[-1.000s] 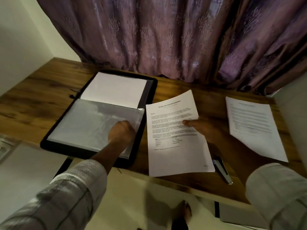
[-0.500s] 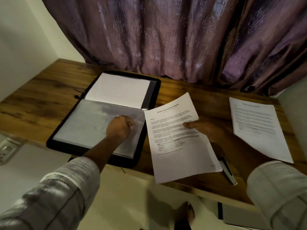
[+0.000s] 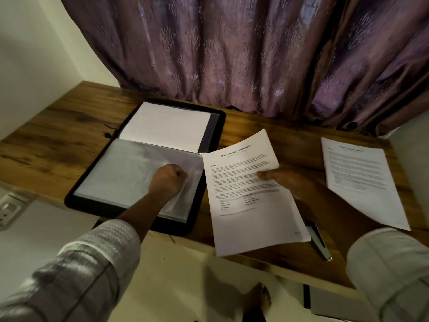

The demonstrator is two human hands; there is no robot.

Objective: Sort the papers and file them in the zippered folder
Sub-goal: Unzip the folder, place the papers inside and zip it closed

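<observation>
Right grip (image 3: 282, 180): closed on a printed sheet (image 3: 250, 194), thumb on top near the sheet's right edge, fingers hidden beneath; the sheet is held tilted just right of the folder and its near end hangs past the counter's front edge.
Left grip (image 3: 167, 181): curled into a loose fist on the near half of the folder, fingertips pinching the right part of a clear plastic sleeve (image 3: 139, 173); how firmly it holds is not clear.
Folder (image 3: 216, 140): black, zippered, lying open on the counter (image 3: 58, 135), one half toward the curtain, the other toward the person.
Far half of folder: a blank white sheet (image 3: 166, 125) lies in it.
Printed sheet's heading: reads "Sample Internship Documentation", with paragraphs and a small table below.
Second paper (image 3: 362, 180): a printed page flat on the counter, well apart to the right of the held sheet.
Pen (image 3: 319, 240): on the counter near the front edge, partly under the held sheet's lower right corner.
Curtain (image 3: 232, 54): purple, patterned, hanging behind the counter.
Wall socket (image 3: 9, 209): at far left below the counter.
</observation>
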